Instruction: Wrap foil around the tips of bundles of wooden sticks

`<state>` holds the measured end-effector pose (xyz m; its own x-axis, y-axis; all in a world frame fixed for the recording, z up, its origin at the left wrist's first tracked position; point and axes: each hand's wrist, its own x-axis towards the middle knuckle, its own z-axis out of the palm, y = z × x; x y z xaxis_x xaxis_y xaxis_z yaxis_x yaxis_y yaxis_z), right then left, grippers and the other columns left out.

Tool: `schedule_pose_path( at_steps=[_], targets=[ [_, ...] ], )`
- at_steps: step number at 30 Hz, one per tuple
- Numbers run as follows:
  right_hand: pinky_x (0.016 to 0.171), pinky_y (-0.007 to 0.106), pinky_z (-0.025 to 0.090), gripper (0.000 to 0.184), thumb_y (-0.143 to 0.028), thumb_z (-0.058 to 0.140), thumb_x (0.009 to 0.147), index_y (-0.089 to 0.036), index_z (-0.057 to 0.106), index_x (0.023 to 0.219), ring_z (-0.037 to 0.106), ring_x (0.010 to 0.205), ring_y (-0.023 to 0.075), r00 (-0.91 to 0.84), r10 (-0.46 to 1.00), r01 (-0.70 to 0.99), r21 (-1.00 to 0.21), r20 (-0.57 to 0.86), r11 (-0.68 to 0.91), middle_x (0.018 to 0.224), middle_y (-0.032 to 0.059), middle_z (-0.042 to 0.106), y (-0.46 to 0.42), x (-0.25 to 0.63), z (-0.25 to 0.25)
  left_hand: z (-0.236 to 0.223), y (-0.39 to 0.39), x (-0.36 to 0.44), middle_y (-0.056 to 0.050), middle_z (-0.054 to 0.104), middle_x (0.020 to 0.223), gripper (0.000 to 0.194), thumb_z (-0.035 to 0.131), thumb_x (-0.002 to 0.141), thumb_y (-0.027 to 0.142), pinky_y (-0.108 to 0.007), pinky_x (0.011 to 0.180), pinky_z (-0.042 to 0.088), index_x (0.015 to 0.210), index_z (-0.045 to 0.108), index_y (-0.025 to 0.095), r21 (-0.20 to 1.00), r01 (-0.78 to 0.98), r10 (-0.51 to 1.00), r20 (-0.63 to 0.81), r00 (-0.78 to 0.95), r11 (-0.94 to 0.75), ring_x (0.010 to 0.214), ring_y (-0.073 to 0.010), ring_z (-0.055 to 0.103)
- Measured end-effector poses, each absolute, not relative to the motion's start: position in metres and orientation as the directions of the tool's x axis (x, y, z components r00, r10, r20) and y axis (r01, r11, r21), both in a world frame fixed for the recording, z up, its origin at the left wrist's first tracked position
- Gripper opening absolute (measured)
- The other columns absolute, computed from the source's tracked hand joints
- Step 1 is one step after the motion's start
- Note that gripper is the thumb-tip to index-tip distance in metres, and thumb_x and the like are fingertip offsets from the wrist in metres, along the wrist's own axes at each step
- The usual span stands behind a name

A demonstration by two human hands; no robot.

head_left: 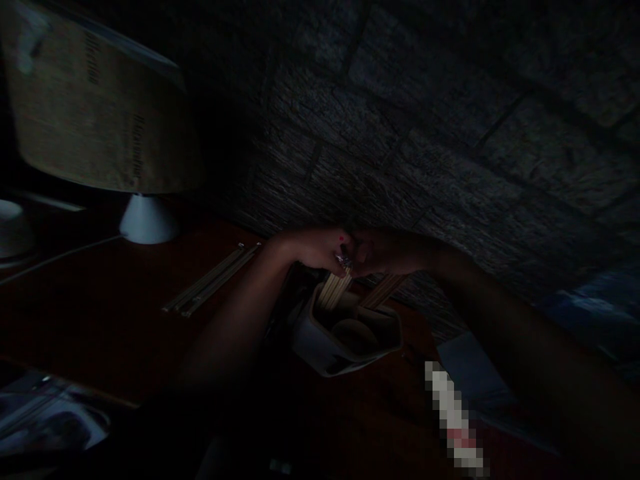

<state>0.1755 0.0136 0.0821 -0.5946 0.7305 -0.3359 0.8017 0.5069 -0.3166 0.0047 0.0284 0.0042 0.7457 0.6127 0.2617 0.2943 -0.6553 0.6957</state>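
The scene is very dark. My left hand [317, 248] and my right hand [387, 252] meet above a pale square holder [320, 350] on a dark red table [115, 300]. Each hand is closed on a bunch of thin wooden sticks: the left on the sticks [334, 291] that reach down into the holder's left side, the right on the sticks [383, 291] that slant into its right side. A ring shows on a finger of my left hand. A round shape lies inside the holder.
A lamp with a tan shade [95, 107] and white base [149, 220] stands at the back left. Loose sticks [213, 281] lie on the table. A stone-patterned wall [450, 133] rises behind. Papers [470, 373] lie at right, a shiny object [50, 420] at lower left.
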Motion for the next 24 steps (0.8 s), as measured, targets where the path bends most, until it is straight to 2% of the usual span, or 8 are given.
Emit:
schedule_pose_path(
  at_steps=[5,9,13,20,24],
  targets=[
    [0.069,0.030,0.048,0.041,-0.028,0.076,0.069,-0.018,0.061,0.105,0.065,0.083,0.0217,-0.576,0.748,0.813,-0.325,-0.329,0.483,0.089,0.0036,0.069,0.0138,0.1755,0.0821,0.0041,0.0294,0.0047,-0.004,0.075,0.096,0.020,0.069,0.074,0.014,-0.020,0.066,0.045,0.094,0.069,0.012,0.715,0.260,0.584,0.249,0.772,-0.649,0.079,-0.0134,0.066],
    [0.067,0.027,0.046,0.037,-0.029,0.076,0.069,-0.019,0.061,0.102,0.062,0.079,0.0183,-0.582,0.744,0.809,-0.330,-0.328,0.487,0.084,0.0009,0.067,0.0124,0.1740,0.0823,0.0023,0.0306,0.0051,-0.005,0.075,0.096,0.027,0.071,0.074,0.016,-0.020,0.066,0.045,0.100,0.068,0.010,0.724,0.250,0.589,0.260,0.765,-0.643,0.081,-0.0143,0.067],
    [0.069,0.029,0.046,0.041,-0.031,0.076,0.069,-0.018,0.061,0.104,0.063,0.082,0.0206,-0.575,0.749,0.813,-0.329,-0.328,0.480,0.089,0.0035,0.068,0.0125,0.1744,0.0814,0.0011,0.0313,0.0052,-0.005,0.075,0.097,0.024,0.070,0.075,0.015,-0.020,0.066,0.044,0.098,0.069,0.011,0.714,0.235,0.572,0.273,0.774,-0.659,0.082,-0.0139,0.067],
    [0.069,0.029,0.047,0.038,-0.027,0.076,0.069,-0.018,0.059,0.102,0.063,0.080,0.0198,-0.575,0.744,0.815,-0.313,-0.341,0.487,0.086,0.0022,0.068,0.0131,0.1760,0.0815,0.0045,0.0288,0.0056,-0.003,0.075,0.095,0.025,0.068,0.075,0.012,-0.018,0.065,0.043,0.100,0.070,0.012,0.686,0.279,0.582,0.255,0.772,-0.672,0.079,-0.0126,0.066],
    [0.068,0.028,0.048,0.038,-0.024,0.076,0.070,-0.020,0.059,0.103,0.064,0.080,0.0197,-0.588,0.730,0.804,-0.346,-0.347,0.484,0.086,0.0018,0.068,0.0138,0.1756,0.0813,0.0061,0.0269,0.0055,-0.003,0.075,0.093,0.026,0.068,0.073,0.011,-0.019,0.067,0.043,0.099,0.071,0.012,0.679,0.307,0.604,0.251,0.756,-0.667,0.077,-0.0127,0.065]
  ],
)
